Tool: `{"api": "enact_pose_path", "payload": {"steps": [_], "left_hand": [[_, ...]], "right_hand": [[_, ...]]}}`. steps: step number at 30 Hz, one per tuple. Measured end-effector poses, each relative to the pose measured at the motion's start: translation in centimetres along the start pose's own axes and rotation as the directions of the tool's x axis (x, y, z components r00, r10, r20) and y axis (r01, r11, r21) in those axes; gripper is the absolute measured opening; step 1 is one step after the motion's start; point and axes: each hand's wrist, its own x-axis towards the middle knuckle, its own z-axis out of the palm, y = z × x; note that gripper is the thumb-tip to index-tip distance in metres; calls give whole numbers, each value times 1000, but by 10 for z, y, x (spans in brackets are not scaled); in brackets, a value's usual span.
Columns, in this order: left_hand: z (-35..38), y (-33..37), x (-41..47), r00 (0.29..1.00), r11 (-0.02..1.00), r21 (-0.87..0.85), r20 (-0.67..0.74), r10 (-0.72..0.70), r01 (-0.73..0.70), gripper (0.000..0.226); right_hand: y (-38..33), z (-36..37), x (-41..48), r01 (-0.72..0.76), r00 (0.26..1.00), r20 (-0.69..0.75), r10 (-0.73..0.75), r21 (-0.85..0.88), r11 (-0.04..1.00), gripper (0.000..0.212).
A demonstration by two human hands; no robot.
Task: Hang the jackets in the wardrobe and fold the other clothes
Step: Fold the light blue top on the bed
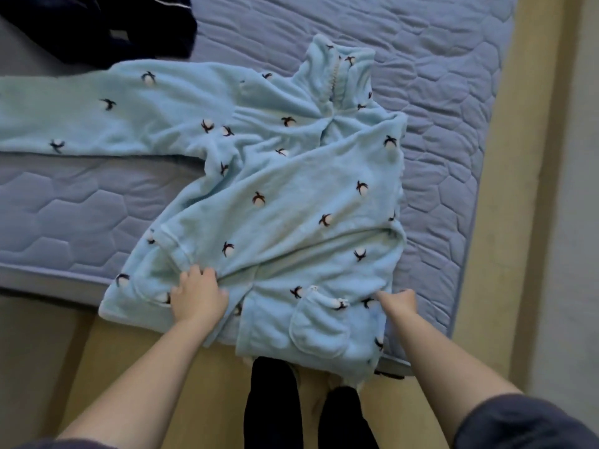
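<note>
A bed with a blue-grey mattress (pixel 437 76), quilted in a honeycomb stitch, fills most of the view. Pale tan floor (pixel 525 254) runs along its far side and under the person's arms.

One light blue fleece jacket (pixel 308 176) lies front up on the mattress, dotted with small dark-and-white motifs, its hem hanging over the mattress edge. The left grip (pixel 199 296) has its fingers curled into the fleece near the hem and bunches the cloth. The right grip (pixel 397 303) pinches the jacket's side edge in curled fingers. Both grips are clamped on the same garment, well apart from each other.

Between the two grips, nearer the right one, sits one patch pocket (pixel 319 328). Straight beyond them stands the zipped collar (pixel 337 66). Of the two sleeves, one (pixel 113 115) stretches out far past the left grip, while the other (pixel 275 215) lies folded across the chest, its cuff just beyond the left grip.

One dark navy garment (pixel 97 24) lies crumpled at the far corner, beyond the outstretched sleeve. Two legs in black trousers (pixel 272 400) stand below the hem.
</note>
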Motion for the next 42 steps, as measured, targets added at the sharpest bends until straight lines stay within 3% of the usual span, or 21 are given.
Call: {"api": "enact_pose_path", "payload": {"steps": [1,3,5,9,13,16,17,22,26,29,34,39,42], "left_hand": [[11,2,-5,998,999,-13,-32,49,-50,30],[34,10,-17,992,992,-44,-56,116,-118,24],[59,22,-31,995,987,-122,-4,102,-102,21],[101,45,-49,978,935,-309,167,-125,173,31],[126,65,-65,933,786,-507,129,-336,353,54],[136,63,-71,919,797,-459,226,-322,392,44],[137,57,-74,921,824,-417,237,-308,383,39],[125,24,-95,883,820,-348,297,-362,454,17],[98,4,-116,862,796,-353,324,-390,492,24],[71,-13,-127,860,788,-362,319,-397,498,17],[37,-52,-121,872,750,-444,263,-413,489,13],[25,-113,-75,910,735,-546,149,-386,401,25],[20,-149,-30,927,735,-592,56,-370,330,34]], "right_hand": [[10,0,5,-21,999,41,20,33,999,71],[24,3,12,14,989,144,-23,69,998,47],[41,2,19,82,985,143,-92,80,993,27],[81,-10,28,57,996,60,-72,214,975,29],[103,-15,25,54,937,325,-127,223,973,26],[130,-17,24,137,852,512,-113,-9,991,12],[138,-18,23,141,867,489,-94,-61,988,5],[159,-20,19,54,937,347,27,-222,974,27],[146,-25,-9,267,945,282,-168,-364,892,13],[127,-22,-42,427,885,352,-305,-354,832,12],[84,16,-98,581,782,510,-359,-388,715,8],[35,89,-148,721,682,608,-407,-466,512,19],[5,142,-171,783,618,628,-473,-436,444,16]]}}
